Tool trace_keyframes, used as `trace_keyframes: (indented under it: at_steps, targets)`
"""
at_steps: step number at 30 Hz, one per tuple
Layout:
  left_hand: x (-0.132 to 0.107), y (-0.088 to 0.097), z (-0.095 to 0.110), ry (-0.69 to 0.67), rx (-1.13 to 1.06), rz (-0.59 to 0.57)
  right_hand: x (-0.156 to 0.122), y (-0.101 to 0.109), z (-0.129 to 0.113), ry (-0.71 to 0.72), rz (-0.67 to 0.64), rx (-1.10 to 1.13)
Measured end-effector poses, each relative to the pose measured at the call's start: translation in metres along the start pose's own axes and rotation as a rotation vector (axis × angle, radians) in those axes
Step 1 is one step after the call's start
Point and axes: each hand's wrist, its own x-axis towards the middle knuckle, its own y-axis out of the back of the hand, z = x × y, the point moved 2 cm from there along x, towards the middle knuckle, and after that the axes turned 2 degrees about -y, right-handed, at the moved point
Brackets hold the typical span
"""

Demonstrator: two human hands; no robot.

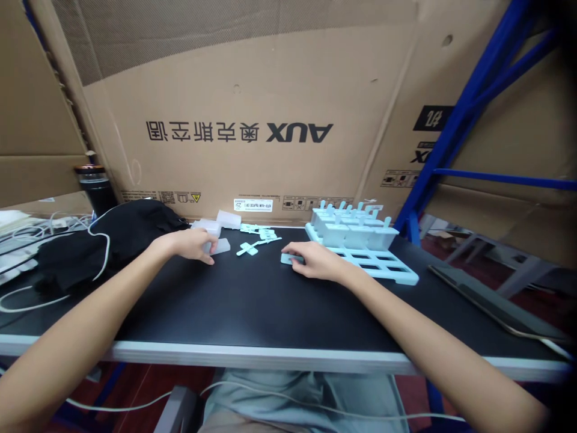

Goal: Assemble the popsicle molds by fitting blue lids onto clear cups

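My left hand (195, 243) is closed around the near end of a translucent white ice pop mould (222, 246) lying on the black table. Two more translucent moulds, one standing for them here (231, 219), lie just behind it. Under the curled fingers of my right hand (314, 260) is a small light blue mould piece (287, 258), its far side partly hidden. Between my hands lie several light blue ice pop sticks (252, 246). To the right stands a light blue rack (396, 269) with several filled slots of stick-topped moulds (347, 231) in its back rows.
A black cloth (112, 240) with a white cable lies at the left, before a dark bottle (99, 189). A tablet (491, 300) rests at the right edge. Behind the table stands a large cardboard box (234, 78), with a blue metal frame (469, 114) at the right.
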Motion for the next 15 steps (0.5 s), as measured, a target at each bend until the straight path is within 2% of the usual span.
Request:
trace_keyframes:
  at_steps: [4,8,11,15]
  targets:
    - [0.004,-0.001,0.018,-0.191,-0.134,0.132,-0.001,0.001,0.003,-0.017,0.058,0.084]
    - [0.006,0.002,0.037,-0.285,-0.286,0.345,-0.001,0.002,0.006,-0.039,0.082,0.236]
    - [0.008,-0.001,0.051,-0.369,-0.469,0.491,0.000,0.005,0.005,-0.074,0.084,0.473]
    - [0.017,-0.016,0.077,-0.594,-0.803,0.566,0.008,0.014,-0.005,-0.098,0.132,0.941]
